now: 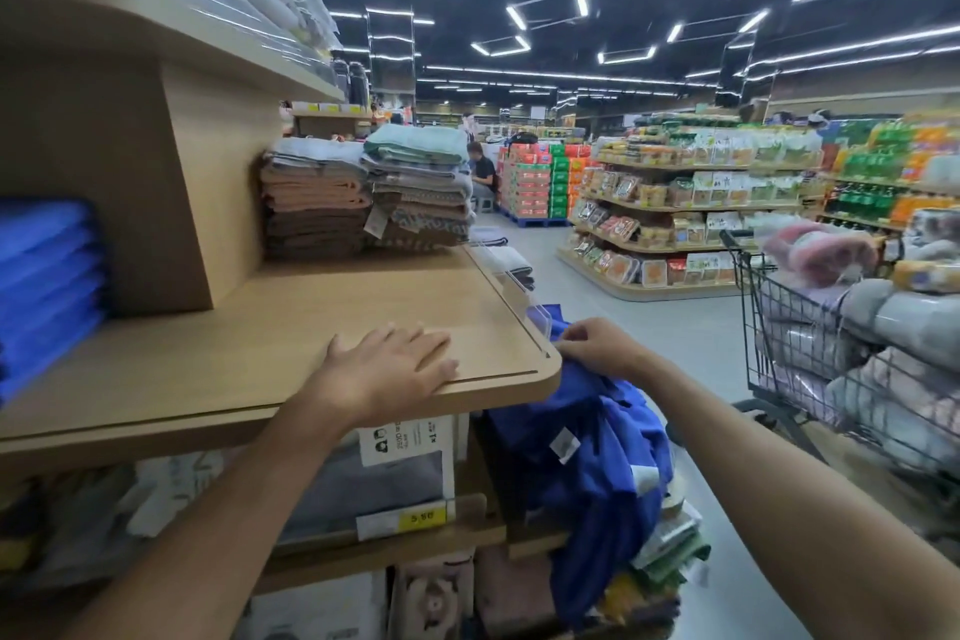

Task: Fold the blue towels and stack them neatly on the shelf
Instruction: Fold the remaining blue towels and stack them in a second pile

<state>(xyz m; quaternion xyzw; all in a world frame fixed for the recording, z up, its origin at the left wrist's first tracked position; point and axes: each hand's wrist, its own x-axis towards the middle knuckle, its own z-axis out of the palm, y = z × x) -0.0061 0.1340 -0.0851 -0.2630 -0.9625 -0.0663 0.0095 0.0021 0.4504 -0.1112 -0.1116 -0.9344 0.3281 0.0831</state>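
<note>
Left hand (387, 369) on shelf (234, 327) edge, towel (587, 457) pinched

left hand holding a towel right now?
No, the left hand lies flat on the shelf with nothing under its fingers; only the right hand pinches the blue towel.

Your left hand (387, 369) lies flat, palm down, fingers straight and slightly spread, with its bare forearm reaching up from the lower left. Your right hand (597, 346) sits just to the right of it, knuckles up, fingers curled down and pinching the blue towel (587, 457). Its bare forearm stretches in from the lower right.
</note>
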